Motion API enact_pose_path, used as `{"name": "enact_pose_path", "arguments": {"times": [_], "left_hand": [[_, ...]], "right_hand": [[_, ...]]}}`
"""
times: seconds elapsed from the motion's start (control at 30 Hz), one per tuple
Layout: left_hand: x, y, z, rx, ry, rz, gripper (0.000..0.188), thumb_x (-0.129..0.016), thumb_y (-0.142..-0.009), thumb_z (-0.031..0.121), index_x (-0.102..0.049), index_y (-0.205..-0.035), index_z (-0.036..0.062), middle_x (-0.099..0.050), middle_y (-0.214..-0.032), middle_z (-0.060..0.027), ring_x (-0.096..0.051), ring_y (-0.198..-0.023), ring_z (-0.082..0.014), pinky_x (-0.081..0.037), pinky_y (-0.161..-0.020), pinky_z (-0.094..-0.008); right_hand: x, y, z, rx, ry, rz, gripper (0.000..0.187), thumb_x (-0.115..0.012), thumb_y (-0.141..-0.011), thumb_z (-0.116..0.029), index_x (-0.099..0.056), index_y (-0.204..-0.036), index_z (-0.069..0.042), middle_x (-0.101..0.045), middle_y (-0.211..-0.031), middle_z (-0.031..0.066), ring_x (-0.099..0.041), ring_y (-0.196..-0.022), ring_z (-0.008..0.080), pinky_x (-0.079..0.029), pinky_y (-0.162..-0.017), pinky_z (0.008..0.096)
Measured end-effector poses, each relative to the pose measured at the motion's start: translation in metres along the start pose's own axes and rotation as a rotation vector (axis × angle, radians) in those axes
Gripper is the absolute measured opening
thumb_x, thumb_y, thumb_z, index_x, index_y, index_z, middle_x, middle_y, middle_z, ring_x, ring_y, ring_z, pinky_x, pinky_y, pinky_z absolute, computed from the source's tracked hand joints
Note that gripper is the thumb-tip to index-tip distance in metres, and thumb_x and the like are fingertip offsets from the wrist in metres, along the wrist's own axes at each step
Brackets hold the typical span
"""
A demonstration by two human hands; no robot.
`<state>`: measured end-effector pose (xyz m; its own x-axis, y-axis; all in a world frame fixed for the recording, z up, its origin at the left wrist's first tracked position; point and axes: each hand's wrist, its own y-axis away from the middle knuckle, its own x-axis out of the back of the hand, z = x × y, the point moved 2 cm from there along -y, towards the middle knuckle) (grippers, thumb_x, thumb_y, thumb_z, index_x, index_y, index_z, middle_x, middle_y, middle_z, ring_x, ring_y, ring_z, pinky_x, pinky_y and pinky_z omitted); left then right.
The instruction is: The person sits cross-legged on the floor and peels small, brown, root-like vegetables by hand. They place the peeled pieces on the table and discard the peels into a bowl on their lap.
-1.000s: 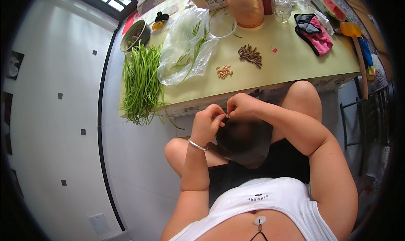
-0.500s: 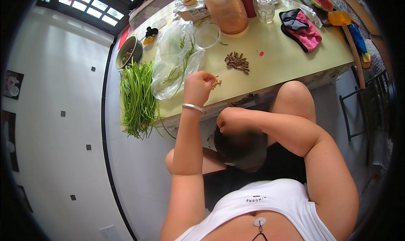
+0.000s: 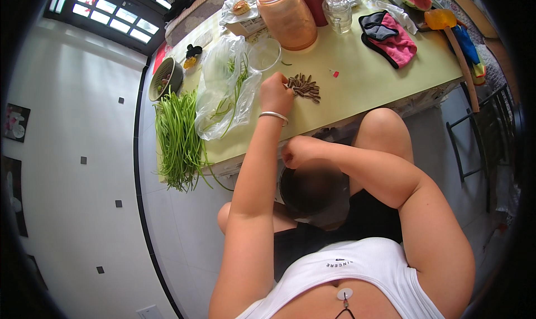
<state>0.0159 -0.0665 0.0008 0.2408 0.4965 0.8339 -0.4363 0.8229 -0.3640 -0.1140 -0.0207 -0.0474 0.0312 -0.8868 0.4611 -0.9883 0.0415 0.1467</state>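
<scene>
My left hand (image 3: pixel 276 96), with a silver bangle at the wrist, reaches over the table. Its fingers are pinched together at the left edge of a small pile of striped brown sunflower seeds (image 3: pixel 305 88) and seem to have a seed at their tips. The pale kernels are hidden from view, the left hand being over that part of the table. My right hand (image 3: pixel 300 151) is curled closed just off the table edge, above a dark bin (image 3: pixel 304 193) between my knees. Whatever its fingers may hold is hidden.
Left of the pile lie a clear plastic bag (image 3: pixel 218 90), a bunch of green stalks (image 3: pixel 178 140) and a basket (image 3: pixel 166 79). Behind stand an orange jar (image 3: pixel 287 20) and a glass (image 3: pixel 339 20). A pink and black cloth (image 3: pixel 391 40) lies right, near an orange-headed mallet (image 3: pixel 441 19).
My left hand has moved away from the pale kernels, up and right to the sunflower seed pile. The right hand stays over the bin, slightly shifted. The view has tilted a little.
</scene>
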Motion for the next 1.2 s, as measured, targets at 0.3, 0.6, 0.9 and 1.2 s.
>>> {"name": "enact_pose_path", "arguments": {"times": [0.3,0.6,0.9,1.2], "left_hand": [[0.08,0.108,0.006,0.247,0.456,0.109,0.009,-0.066,-0.079,0.0,-0.068,-0.088,-0.0017,-0.068,-0.08,-0.0121,-0.066,-0.071,-0.0177,-0.052,-0.065,-0.0287],[0.08,0.179,-0.003,0.057,0.152,0.281,0.023,-0.068,-0.076,-0.003,-0.071,-0.099,0.0014,-0.068,-0.076,-0.0119,-0.065,-0.066,-0.0209,-0.053,-0.062,-0.0305],[0.073,0.191,-0.011,0.071,0.096,0.281,0.021,-0.068,-0.076,0.001,-0.07,-0.096,0.0011,-0.064,-0.075,-0.0139,-0.062,-0.066,-0.0301,-0.051,-0.06,-0.0373],[0.077,0.192,-0.009,0.094,0.095,0.248,0.02,-0.069,-0.073,-0.002,-0.07,-0.093,-0.0001,-0.065,-0.075,-0.0157,-0.063,-0.068,-0.0306,-0.051,-0.062,-0.0366]], "right_hand": [[0.027,0.014,-0.014,0.023,-0.723,0.48,0.016,-0.06,-0.084,-0.012,-0.063,-0.087,0.003,-0.062,-0.075,0.0065,-0.058,-0.059,0.0124,-0.05,-0.053,0.0285],[-0.006,-0.002,-0.019,-0.045,-0.706,0.413,0.012,-0.068,-0.082,-0.011,-0.068,-0.085,0.001,-0.066,-0.074,0.0041,-0.056,-0.06,0.0073,-0.045,-0.053,0.0227],[-0.022,-0.01,-0.017,0.015,-0.553,0.438,0.013,-0.065,-0.08,-0.007,-0.066,-0.084,0.005,-0.067,-0.071,0.0099,-0.063,-0.066,0.0122,-0.051,-0.059,0.0272],[-0.023,-0.01,-0.014,0.036,-0.572,0.402,0.007,-0.065,-0.08,-0.004,-0.065,-0.082,0.002,-0.065,-0.069,0.0035,-0.057,-0.064,0.006,-0.047,-0.057,0.0223]]}}
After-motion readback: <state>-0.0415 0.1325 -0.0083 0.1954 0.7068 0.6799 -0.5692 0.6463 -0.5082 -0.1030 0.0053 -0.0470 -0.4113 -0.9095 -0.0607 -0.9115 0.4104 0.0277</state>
